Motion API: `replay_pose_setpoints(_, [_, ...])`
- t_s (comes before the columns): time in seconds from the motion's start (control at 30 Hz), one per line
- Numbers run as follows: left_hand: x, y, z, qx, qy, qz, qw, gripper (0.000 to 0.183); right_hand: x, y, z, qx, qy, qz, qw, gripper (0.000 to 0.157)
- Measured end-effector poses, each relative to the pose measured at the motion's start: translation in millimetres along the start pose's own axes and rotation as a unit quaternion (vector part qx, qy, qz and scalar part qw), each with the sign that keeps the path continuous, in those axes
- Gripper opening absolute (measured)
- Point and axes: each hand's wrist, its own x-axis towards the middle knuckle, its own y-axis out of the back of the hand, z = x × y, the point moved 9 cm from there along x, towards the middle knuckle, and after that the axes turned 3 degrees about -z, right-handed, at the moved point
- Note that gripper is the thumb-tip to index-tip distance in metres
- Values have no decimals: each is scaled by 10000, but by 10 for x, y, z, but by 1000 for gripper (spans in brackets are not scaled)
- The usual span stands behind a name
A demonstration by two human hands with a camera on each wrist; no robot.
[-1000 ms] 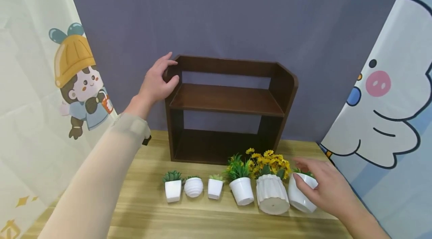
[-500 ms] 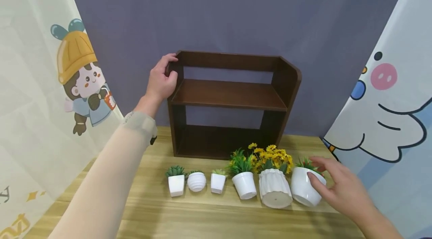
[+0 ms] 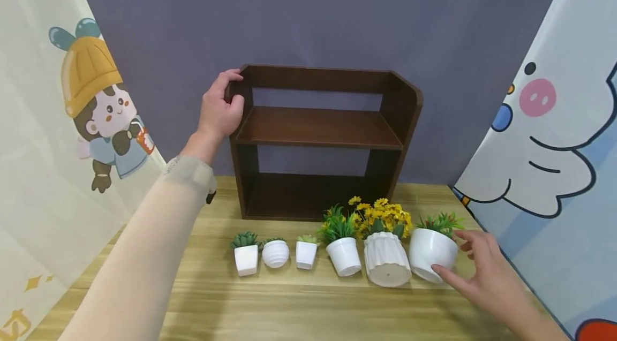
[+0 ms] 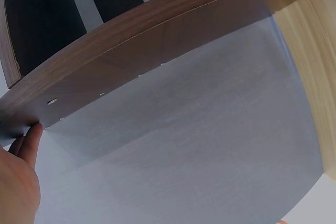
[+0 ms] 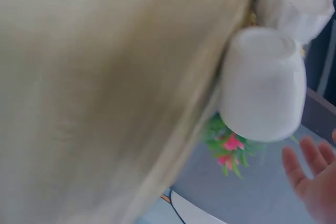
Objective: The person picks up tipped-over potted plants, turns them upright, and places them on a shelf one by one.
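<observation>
My left hand (image 3: 219, 111) grips the upper left side panel of a dark brown two-tier wooden shelf (image 3: 323, 127). In the left wrist view its fingers (image 4: 32, 145) lie against the panel's outer face. On the right, my right hand (image 3: 487, 271) is spread at the side of a glossy white potted plant (image 3: 432, 255), thumb by the pot's lower edge. That plant has green leaves and pink-red flowers (image 5: 231, 150). In the right wrist view the fingers (image 5: 296, 174) stand apart from the pot. Its neighbour is a ribbed white pot (image 3: 385, 260) of yellow flowers.
Left along the row are a white pot with a grassy plant (image 3: 344, 255), a small square succulent pot (image 3: 306, 255), a round ribbed pot (image 3: 276, 254) and another succulent pot (image 3: 247, 259). They lie tipped toward me on the wooden table (image 3: 289, 309). A grey curtain (image 3: 313, 9) hangs behind.
My left hand's raised fingers have settled onto the shelf's side panel. My right hand has moved from over the rightmost pot to its right side, uncovering the plant. The head view has shifted slightly.
</observation>
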Motion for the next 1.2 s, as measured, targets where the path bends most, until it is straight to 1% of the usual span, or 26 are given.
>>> replay_pose_setpoints(0.07, [5,1,-8,-6,35,-16,10000,42,-57,-27,18,7,-295,95,9995,99])
replay_pose_setpoints(0.1, [8,3,-8,-1,36,-17,10000,41,-87,-43,32,50,-521,129,9985,100])
replay_pose_setpoints(0.17, [6,4,-9,-2,19,18,10000,41,-148,-91,87,187,-1116,91,9935,100])
replay_pose_setpoints(0.2, [2,5,-12,4,22,29,10000,41,-175,-125,114,253,-1454,-3,9890,100])
replay_pose_setpoints(0.27, [8,10,-6,10,19,44,10000,41,-222,-200,154,472,-2056,-245,9772,100])
replay_pose_setpoints(0.33, [8,13,-10,15,37,48,10000,41,-262,-293,194,657,-2627,-617,9607,103])
replay_pose_setpoints(0.43, [0,10,-29,-11,76,40,10000,41,-309,-419,232,896,-3169,-1076,9381,108])
replay_pose_setpoints(0.5, [-9,9,-36,-11,87,44,10000,41,-334,-488,261,1018,-3410,-1237,9263,110])
replay_pose_setpoints(0.53, [-11,9,-37,-21,86,55,9999,40,-341,-516,274,1085,-3514,-1267,9213,111])
replay_pose_setpoints(0.6, [-11,7,-29,-31,68,80,9999,40,-348,-563,305,1194,-3630,-1318,9147,112])
replay_pose_setpoints(0.7, [-6,-6,-17,-29,84,73,9999,39,-350,-616,342,1350,-3769,-1316,9069,113])
replay_pose_setpoints(0.83, [-6,3,-19,-26,94,92,9999,40,-331,-694,357,1361,-3881,-1529,8986,119])
replay_pose_setpoints(0.9, [-9,9,-16,-36,94,105,9999,40,-320,-724,359,1325,-3887,-1635,8970,120])
replay_pose_setpoints(1.07, [-19,15,-11,-74,104,149,9998,40,-285,-765,354,1391,-3759,-1764,8990,120])
replay_pose_setpoints(1.2, [-19,10,-7,-71,120,156,9998,40,-269,-797,369,1553,-3777,-1805,8948,120])
